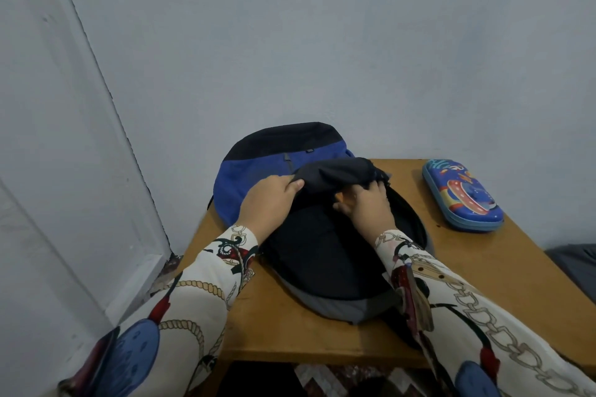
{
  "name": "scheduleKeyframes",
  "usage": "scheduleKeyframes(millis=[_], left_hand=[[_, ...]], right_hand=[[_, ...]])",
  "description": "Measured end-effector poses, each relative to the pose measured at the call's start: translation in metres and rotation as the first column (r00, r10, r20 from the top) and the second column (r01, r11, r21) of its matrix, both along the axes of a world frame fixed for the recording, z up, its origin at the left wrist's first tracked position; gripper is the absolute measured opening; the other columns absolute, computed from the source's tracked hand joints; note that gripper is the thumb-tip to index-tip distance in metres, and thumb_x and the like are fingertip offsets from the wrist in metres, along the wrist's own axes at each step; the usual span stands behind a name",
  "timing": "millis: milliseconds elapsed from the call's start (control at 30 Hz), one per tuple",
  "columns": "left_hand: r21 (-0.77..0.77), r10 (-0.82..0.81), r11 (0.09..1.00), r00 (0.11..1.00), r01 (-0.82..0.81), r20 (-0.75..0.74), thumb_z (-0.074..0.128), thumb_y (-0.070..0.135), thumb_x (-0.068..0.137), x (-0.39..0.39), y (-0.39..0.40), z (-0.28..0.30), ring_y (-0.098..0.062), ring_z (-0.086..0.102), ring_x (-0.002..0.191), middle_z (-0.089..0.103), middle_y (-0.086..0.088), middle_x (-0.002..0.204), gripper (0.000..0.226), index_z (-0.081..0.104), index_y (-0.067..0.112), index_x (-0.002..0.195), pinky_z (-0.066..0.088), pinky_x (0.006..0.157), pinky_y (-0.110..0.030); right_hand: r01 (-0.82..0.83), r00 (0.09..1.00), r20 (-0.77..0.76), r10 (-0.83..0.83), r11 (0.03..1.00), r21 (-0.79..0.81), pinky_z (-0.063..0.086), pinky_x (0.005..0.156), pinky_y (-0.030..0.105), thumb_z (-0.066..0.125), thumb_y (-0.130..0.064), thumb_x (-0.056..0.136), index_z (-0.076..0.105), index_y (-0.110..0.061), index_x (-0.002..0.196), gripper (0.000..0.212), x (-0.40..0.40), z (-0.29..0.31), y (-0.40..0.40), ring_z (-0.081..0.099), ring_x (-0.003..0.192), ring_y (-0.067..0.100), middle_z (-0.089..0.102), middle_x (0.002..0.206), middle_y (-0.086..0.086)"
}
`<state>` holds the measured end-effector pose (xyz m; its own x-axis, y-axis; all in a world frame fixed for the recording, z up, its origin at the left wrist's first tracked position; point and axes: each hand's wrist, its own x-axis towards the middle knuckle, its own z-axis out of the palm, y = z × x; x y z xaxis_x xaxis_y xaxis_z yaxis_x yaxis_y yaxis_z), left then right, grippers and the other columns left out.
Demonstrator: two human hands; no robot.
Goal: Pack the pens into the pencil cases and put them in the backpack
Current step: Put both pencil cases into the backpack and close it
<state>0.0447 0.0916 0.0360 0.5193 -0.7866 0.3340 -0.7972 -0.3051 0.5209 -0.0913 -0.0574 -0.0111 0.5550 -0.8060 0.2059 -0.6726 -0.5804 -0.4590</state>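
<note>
I count one backpack point(258, 177) and one pencil case point(462, 195), both on one table point(483, 284). My two hands are in view, the left hand point(267, 200) and the right hand point(367, 203), each coming out of a patterned sleeve, so two sleeves point(206, 280).

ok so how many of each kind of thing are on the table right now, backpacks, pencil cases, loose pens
backpacks: 1, the blue and black backpack, lying open with both hands at its flap
pencil cases: 1, the blue cartoon pencil case, closed, to the right of the backpack
loose pens: 0 in view
total: 2
</note>
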Motion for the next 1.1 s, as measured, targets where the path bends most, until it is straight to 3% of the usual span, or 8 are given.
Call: scheduleKeyframes(millis=[100,233,367,567,700,833,1100], left_hand=[[0.019,0.007,1.0,0.999,-0.006,-0.037,0.038,0.04,0.102,-0.003,0.003,-0.019,-0.026,0.06,0.098,0.065,-0.008,0.107,0.04,0.065,0.018,0.12,0.049,0.083,-0.041],[0.025,0.022,0.999,0.999,-0.021,-0.049,0.036,0.042,0.102,-0.009,0.003,-0.044,-0.026,0.06,0.094,0.063,-0.008,0.101,0.039,0.064,0.02,0.119,0.048,0.079,-0.039],[0.028,0.025,0.999,0.998,-0.023,-0.066,0.039,0.041,0.102,-0.014,0.0,-0.064,-0.026,0.058,0.102,0.062,-0.009,0.11,0.042,0.058,0.018,0.131,0.045,0.083,-0.036],[-0.021,0.04,0.999,0.999,-0.04,-0.018,0.041,0.04,0.101,-0.015,-0.003,-0.078,-0.024,0.057,0.102,0.063,-0.008,0.109,0.043,0.058,0.016,0.132,0.047,0.085,-0.038],[-0.053,0.055,0.997,0.998,-0.054,0.029,0.043,0.038,0.1,-0.016,-0.005,-0.083,-0.025,0.056,0.099,0.064,-0.007,0.107,0.041,0.06,0.015,0.13,0.047,0.083,-0.038],[-0.042,0.061,0.997,0.996,-0.058,0.064,0.045,0.037,0.1,-0.013,-0.007,-0.085,-0.025,0.056,0.101,0.065,-0.007,0.109,0.04,0.059,0.016,0.131,0.047,0.083,-0.038],[-0.025,0.062,0.998,0.994,-0.06,0.088,0.043,0.038,0.101,-0.01,-0.012,-0.085,-0.024,0.055,0.1,0.064,-0.006,0.109,0.04,0.058,0.018,0.131,0.045,0.08,-0.035]], right_hand=[[0.004,0.989,0.15,0.004,0.999,-0.054,0.05,0.088,0.043,0.061,-0.036,0.092,0.072,-0.01,0.107,0.032,-0.018,0.004,-0.003,0.056,0.111,0.036,0.059,0.117,0.017],[0.072,0.981,0.185,-0.049,0.99,-0.121,0.044,0.078,0.031,0.052,-0.019,0.097,0.071,-0.007,0.11,0.026,-0.052,0.02,-0.014,0.06,0.098,0.026,0.063,0.112,0.011],[0.207,0.959,0.229,-0.164,0.963,-0.175,0.046,0.087,0.038,0.049,-0.014,0.098,0.068,-0.004,0.116,0.029,-0.082,0.018,-0.036,0.058,0.107,0.032,0.063,0.116,0.016],[0.335,0.942,0.075,-0.327,0.93,-0.154,0.046,0.098,0.051,0.051,-0.013,0.094,0.062,-0.001,0.124,0.034,-0.116,0.005,-0.061,0.049,0.12,0.039,0.058,0.125,0.021],[0.375,0.91,-0.122,-0.396,0.912,-0.163,0.028,0.113,0.058,0.057,-0.02,0.092,0.05,-0.009,0.138,0.047,-0.128,-0.003,-0.071,0.034,0.136,0.041,0.047,0.143,0.02],[0.363,0.898,-0.212,-0.385,0.922,-0.136,0.014,0.114,0.068,0.057,-0.017,0.094,0.034,-0.02,0.149,0.059,-0.133,-0.011,-0.075,0.012,0.148,0.041,0.025,0.16,0.011],[0.279,0.915,-0.247,-0.321,0.942,-0.188,0.013,0.115,0.069,0.056,-0.018,0.097,0.031,-0.025,0.152,0.061,-0.146,-0.014,-0.067,0.011,0.149,0.039,0.026,0.16,0.009]])
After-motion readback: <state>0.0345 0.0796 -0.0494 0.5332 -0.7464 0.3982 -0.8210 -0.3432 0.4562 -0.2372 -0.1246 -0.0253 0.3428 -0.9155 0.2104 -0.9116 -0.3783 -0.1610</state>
